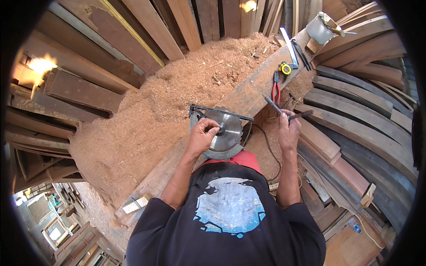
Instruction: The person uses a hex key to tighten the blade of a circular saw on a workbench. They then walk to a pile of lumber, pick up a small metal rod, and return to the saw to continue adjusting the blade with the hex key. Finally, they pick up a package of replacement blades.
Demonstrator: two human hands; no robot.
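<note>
Head view: timber racks first – long boards (153, 29) lean in along the top and left, and more planks (359, 119) are stacked on the right. Big sawdust heap (146, 106) fills the middle-left. Long wooden beam (248, 95) runs diagonally from lower left to upper right, with sawdust piled along its left side.

Circular saw (222, 154) is right in front of the person's lap, over the beam, with the flat face of its toothed blade (231, 138) turned up. Dark power cord (276, 153) loops down to the saw's right.

Left hand (202, 135) is over the blade, fingers curled, thumb and index tips close together at the hub. Can't tell whether they pinch anything; the spot is too small. Right hand (289, 133) is raised, well apart from the blade, fingers closed around a dark metal bar tool (274, 105). One end points up-left, a rusty length sticks out right – can't tell if that's one piece or two.

Far end of the beam: white bucket (318, 31) with handles poking out, then a metal try square (289, 46). Red-handled pliers (276, 88) lie nearer the saw. Pale wood block (135, 204) sits at the beam's lower-left end. Smallest: yellow tape measure (285, 68), between square and pliers.
</note>
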